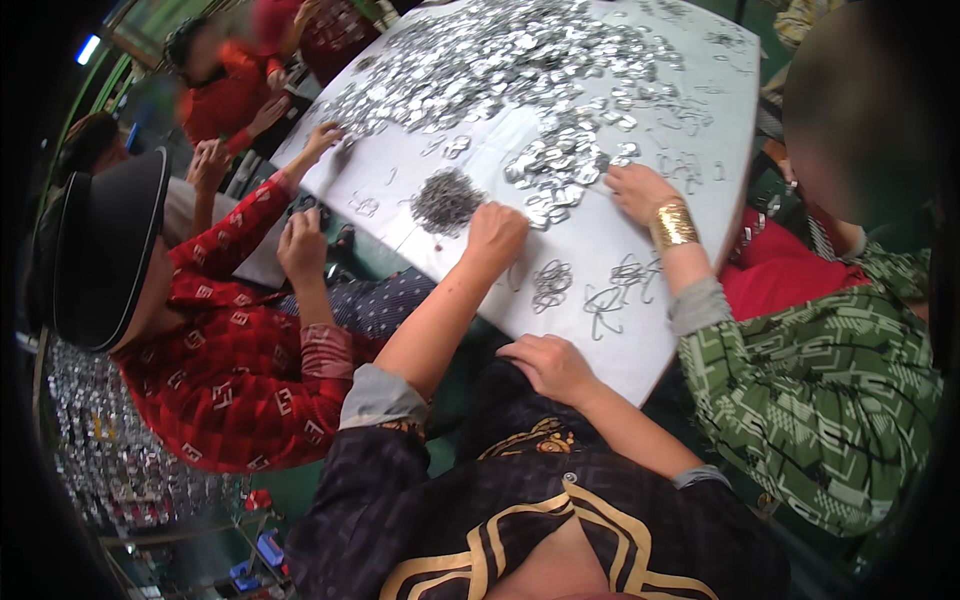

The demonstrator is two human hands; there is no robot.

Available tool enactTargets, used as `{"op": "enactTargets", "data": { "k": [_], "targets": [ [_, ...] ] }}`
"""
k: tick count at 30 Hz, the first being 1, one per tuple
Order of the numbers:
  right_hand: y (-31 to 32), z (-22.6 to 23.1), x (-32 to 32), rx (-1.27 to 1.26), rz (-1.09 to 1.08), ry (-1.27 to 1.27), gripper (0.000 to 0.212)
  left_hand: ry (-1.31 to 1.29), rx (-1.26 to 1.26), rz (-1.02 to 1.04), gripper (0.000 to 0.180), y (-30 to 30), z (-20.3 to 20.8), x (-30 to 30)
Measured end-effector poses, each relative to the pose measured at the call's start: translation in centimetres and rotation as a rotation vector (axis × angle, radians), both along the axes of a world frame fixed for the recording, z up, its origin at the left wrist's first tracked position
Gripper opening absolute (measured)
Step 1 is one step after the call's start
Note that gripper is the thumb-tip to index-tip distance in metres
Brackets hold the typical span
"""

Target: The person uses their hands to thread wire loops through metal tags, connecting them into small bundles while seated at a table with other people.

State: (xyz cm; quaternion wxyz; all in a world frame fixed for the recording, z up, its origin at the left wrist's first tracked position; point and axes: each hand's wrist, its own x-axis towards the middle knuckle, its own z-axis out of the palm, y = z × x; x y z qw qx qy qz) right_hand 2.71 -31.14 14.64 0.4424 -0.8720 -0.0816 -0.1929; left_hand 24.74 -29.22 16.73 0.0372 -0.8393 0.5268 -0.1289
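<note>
Well, our left hand: we hold our bare left hand [497, 235] low over the white table [625, 368], back of the hand upward and fingers curled narrow; the fingertips are hidden, so we cannot tell whether they pinch anything.
Dark heap: just beside that hand, on its left, we see a rounded heap of small dark-grey metal pieces [444, 203].
Silver mound: beyond our left hand and a little to its right lies a loose mound of shiny, flat silver pieces [565, 165]; a far larger silver spread [470, 65] covers the far part of the tabletop.
Wire clusters: nearer us, to the right of our left hand, lie tangled clusters of thin, dark wire loops [552, 286].
Our right hand: our bare right hand [548, 367] rests back upward at the near edge, fingers loosely bent (we cannot tell whether anything is under the palm).
Right neighbour: beside us, a co-worker in a green patterned jacket [820, 420] (with a wide gold bracelet [674, 223]) has a hand [640, 190] at the mound's right side.
Left neighbour: a co-worker in a red patterned shirt [225, 400] and black visor [110, 250] reaches one arm to the table's left edge.
</note>
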Motion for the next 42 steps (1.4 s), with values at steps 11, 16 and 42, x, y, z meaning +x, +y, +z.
{"op": "enactTargets", "data": {
  "k": [11, 16, 42],
  "targets": [
    [-0.1, -0.5, -0.2, -0.036, 0.013, -0.018, 0.017, 0.201, -0.396, 0.171, 0.007, 2.7, 0.4, -1.4],
    [0.0, -0.4, -0.4, -0.035, 0.012, 0.008, 0.016, 0.541, -0.802, 0.270, 0.006, 7.2, -0.3, -5.1],
    [0.2, 0.5, -0.1, -0.040, 0.037, 0.039, 0.020, 0.863, -1.126, 0.357, 0.004, 10.2, -4.2, -7.5]
  ]
}}
